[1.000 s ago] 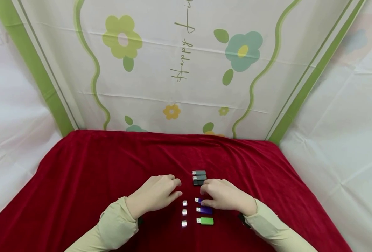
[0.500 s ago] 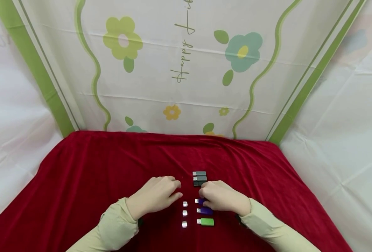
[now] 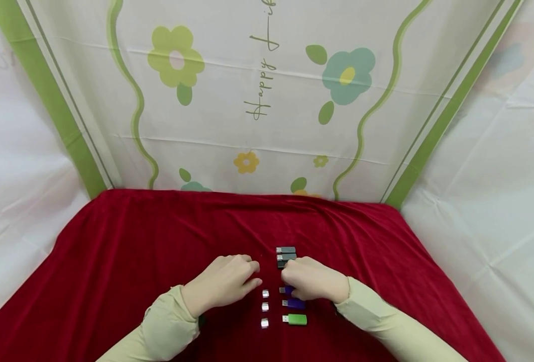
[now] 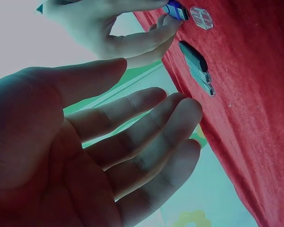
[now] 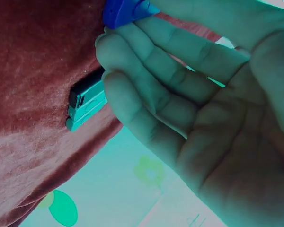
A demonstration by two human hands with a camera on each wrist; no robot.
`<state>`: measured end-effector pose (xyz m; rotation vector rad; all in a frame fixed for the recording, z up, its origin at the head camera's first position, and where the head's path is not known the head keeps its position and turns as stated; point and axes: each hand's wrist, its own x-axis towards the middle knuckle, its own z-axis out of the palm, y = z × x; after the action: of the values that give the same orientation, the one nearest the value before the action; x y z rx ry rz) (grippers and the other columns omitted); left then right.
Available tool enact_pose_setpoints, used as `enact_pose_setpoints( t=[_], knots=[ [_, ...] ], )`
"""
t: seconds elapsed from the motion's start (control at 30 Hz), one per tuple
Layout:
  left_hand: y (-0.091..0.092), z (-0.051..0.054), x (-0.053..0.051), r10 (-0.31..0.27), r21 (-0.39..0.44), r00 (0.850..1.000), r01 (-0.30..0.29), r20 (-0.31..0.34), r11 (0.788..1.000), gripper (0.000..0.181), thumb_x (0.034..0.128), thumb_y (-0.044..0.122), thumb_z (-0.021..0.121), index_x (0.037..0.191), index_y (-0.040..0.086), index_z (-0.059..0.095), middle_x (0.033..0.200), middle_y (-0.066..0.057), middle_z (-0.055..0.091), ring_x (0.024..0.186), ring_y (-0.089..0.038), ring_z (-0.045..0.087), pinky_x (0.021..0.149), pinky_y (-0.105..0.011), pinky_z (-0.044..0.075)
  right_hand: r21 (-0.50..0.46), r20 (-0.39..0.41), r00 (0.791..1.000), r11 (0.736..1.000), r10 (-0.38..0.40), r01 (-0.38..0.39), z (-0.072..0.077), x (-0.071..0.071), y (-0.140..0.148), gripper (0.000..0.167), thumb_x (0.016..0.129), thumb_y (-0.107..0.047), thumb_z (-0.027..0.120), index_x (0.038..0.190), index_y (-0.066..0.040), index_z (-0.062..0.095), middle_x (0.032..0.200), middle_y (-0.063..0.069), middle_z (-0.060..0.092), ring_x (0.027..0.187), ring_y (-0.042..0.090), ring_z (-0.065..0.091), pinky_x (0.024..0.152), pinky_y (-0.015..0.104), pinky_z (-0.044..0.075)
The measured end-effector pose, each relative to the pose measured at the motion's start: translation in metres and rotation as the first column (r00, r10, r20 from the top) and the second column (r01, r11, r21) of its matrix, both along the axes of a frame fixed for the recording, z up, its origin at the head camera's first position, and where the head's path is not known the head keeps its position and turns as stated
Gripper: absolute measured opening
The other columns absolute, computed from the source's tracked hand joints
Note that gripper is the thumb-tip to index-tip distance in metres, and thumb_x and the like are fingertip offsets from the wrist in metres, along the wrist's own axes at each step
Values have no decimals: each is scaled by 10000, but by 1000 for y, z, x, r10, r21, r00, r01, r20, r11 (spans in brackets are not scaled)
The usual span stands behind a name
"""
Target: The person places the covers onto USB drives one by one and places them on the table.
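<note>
The right hand (image 3: 313,279) has been shifted slightly leftward since earlier. By its thumb and fingers the farther blue USB stick (image 3: 286,290) is pinched; whether red cloth (image 3: 158,241) is touched is unclear. The left hand (image 3: 225,280) is held, fingers relaxed, near a clear cap (image 3: 265,293).

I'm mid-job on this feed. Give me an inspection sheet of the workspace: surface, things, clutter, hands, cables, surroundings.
Surface: red cloth, creased in places.
Job's things: far blue USB stick, partly hidden by fingers; near blue USB stick; green USB stick; two grey USB sticks and a black USB stick grouped further off; three small shiny pieces in a column.
Clutter: nothing seen.
Left hand: fingers relaxed, holding nothing.
Right hand: pinches the far blue USB stick.
Cables: nothing seen.
Surroundings: white fabric walls, flower-printed at the back, with green trim.
</note>
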<state>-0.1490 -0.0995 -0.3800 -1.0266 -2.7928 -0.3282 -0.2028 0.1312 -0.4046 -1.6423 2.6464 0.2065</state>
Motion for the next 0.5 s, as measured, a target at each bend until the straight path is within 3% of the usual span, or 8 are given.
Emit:
enact_pose_setpoints(
  t=[0.5],
  knots=[
    [1, -1, 0, -1, 8, 1000, 1, 17, 1000, 151, 901, 244, 722, 823, 125, 671, 702, 58, 517, 553, -53, 454, 463, -223, 403, -26, 22, 1000, 1000, 7, -6, 0, -5, 2, 391, 633, -142, 814, 552, -208, 437, 504, -126, 346, 496, 37, 235, 434, 210, 306]
  ],
)
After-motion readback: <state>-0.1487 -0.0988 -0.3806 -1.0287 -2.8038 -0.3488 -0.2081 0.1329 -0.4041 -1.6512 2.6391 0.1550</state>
